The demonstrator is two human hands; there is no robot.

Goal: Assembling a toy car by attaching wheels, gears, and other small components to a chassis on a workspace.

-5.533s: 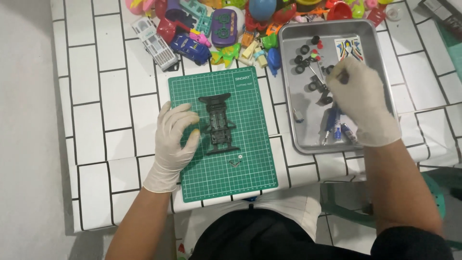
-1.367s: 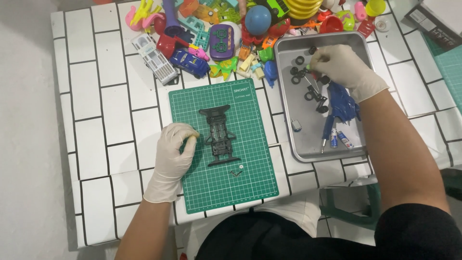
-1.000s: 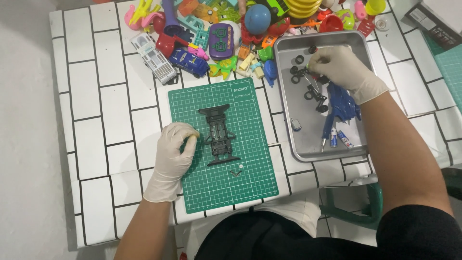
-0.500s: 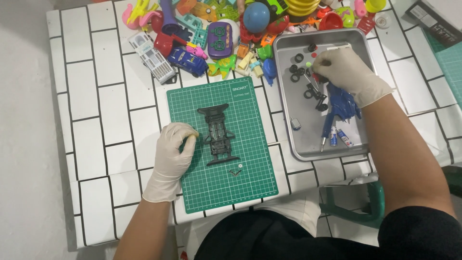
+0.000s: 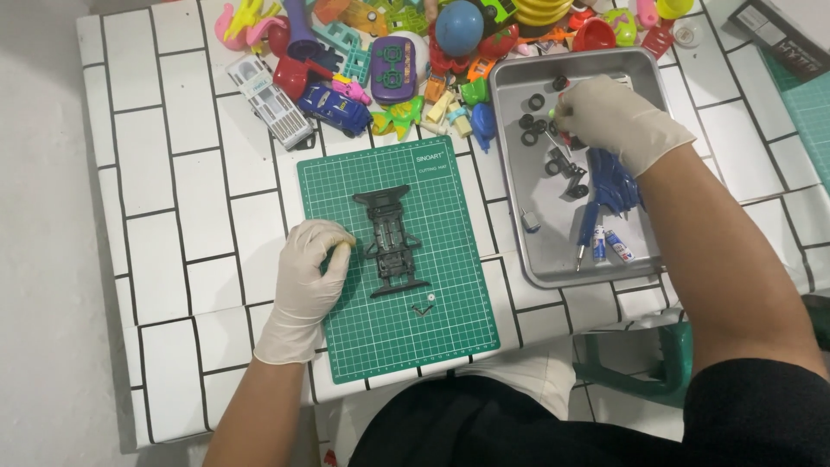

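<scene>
A black toy car chassis (image 5: 391, 240) lies on a green cutting mat (image 5: 450, 320). My left hand (image 5: 309, 278), in a white glove, rests on the mat just left of the chassis with fingers curled, thumb near its edge. My right hand (image 5: 616, 117), also gloved, reaches into a grey metal tray (image 5: 553, 268) and pinches a small part with a thin metal pin among several black wheels (image 5: 529, 128). A blue car body (image 5: 612, 183) lies in the tray under my wrist. Two tiny parts (image 5: 425, 306) sit on the mat below the chassis.
A heap of colourful plastic toys (image 5: 389, 60) fills the table's far edge, with a white toy bus (image 5: 268, 104) and a blue toy car (image 5: 335, 102). A screwdriver (image 5: 586, 232) and small tubes (image 5: 617, 246) lie in the tray. A second green mat (image 5: 808, 95) shows at far right.
My right hand has shifted within the tray's upper part, picking among the wheels. My left hand and the chassis have stayed in place.
</scene>
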